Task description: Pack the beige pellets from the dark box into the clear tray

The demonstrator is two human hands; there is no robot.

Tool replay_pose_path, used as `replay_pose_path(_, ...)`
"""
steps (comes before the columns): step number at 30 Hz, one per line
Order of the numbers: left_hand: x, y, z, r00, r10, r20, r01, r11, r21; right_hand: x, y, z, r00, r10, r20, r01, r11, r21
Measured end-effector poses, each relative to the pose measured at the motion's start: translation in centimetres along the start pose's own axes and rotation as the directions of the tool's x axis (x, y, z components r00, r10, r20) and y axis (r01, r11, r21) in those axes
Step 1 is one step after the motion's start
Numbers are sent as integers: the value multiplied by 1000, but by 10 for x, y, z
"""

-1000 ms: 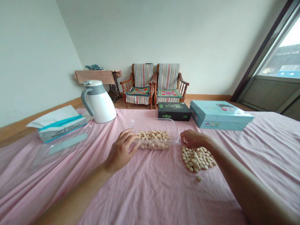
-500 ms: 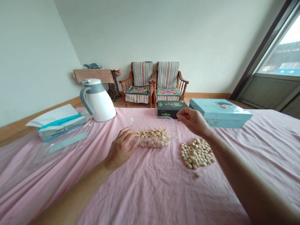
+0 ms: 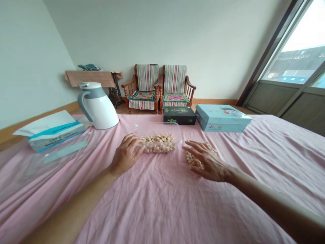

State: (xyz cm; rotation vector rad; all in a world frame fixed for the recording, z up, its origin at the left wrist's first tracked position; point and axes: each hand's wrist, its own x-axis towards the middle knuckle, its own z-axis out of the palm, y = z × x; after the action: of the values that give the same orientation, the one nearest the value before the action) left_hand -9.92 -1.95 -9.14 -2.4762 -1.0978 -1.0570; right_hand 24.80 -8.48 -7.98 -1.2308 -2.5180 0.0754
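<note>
My left hand (image 3: 125,155) grips the left end of a clear plastic tray (image 3: 157,128), with its fingers curled against the wall. The tray holds a heap of pale round kernels (image 3: 158,143). My right hand (image 3: 207,161) lies spread, palm down, over a loose pile of the same kernels (image 3: 191,160) on the pink bedsheet (image 3: 162,203). That hand hides most of the pile, and I cannot tell whether any kernels are inside it.
Beyond the tray stand a black box (image 3: 179,115) and a light blue box (image 3: 222,118). A white and grey jug (image 3: 98,106) and a paper-wrapped packet (image 3: 53,134) stand to the left. Two wooden armchairs (image 3: 159,88) stand behind the bed.
My right hand has come down from above the black box and now covers the kernel pile. My left hand stays at the tray. The whole view has shifted slightly.
</note>
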Motion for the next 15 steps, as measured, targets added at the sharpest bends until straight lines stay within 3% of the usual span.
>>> replay_pose_path(4,0,1,0,1000,3,-15,-3,1000,2,-4,0,15,993,-43,113,53,995,-88)
replay_pose_path(15,0,1,-2,1000,2,12,-3,1000,13,47,29,26,998,0,60,5,997,-81)
